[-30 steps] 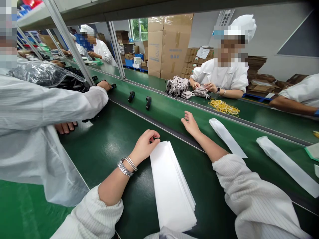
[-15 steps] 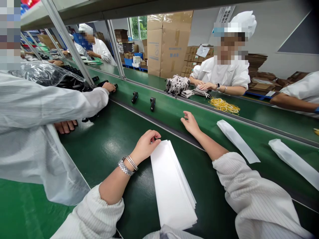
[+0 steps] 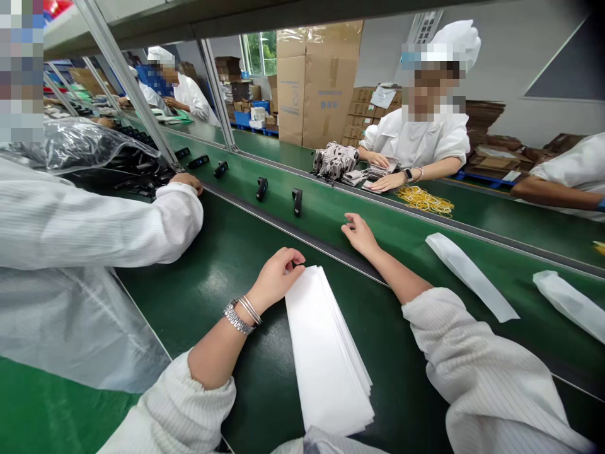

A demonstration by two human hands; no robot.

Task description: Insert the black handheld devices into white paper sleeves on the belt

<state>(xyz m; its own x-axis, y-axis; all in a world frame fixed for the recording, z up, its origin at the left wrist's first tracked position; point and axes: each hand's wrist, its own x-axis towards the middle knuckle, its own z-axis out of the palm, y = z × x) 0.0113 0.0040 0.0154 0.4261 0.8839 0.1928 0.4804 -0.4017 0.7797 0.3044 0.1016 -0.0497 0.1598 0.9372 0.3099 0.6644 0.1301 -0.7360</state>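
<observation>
My left hand (image 3: 275, 275) rests at the top corner of a fanned stack of long white paper-like sleeves (image 3: 326, 359). Its fingers are loosely curled, with a small gap between thumb and fingertips and no sleeve visible between them. Over the green conveyor belt (image 3: 326, 230), my right hand (image 3: 360, 234) hangs with fingers apart and holds nothing. The closest item to it is a small black handheld device (image 3: 297, 202); another black device (image 3: 261, 188) lies to its left. A filled white sleeve (image 3: 472, 277) lies on the belt right of my right hand, with a second one (image 3: 571, 306) beyond.
At left, a co-worker's sleeve (image 3: 174, 221) reaches beside more black devices and a clear plastic bag (image 3: 94, 142). Across the belt, a person handles grey bundled cables (image 3: 335, 161) near yellow rubber bands (image 3: 425, 200). A metal post (image 3: 217, 94) rises behind the belt.
The black devices and filled sleeves have shifted right along the belt. The co-worker's hand at left has drawn back from a device now lying on the belt. Both my hands stay nearly still.
</observation>
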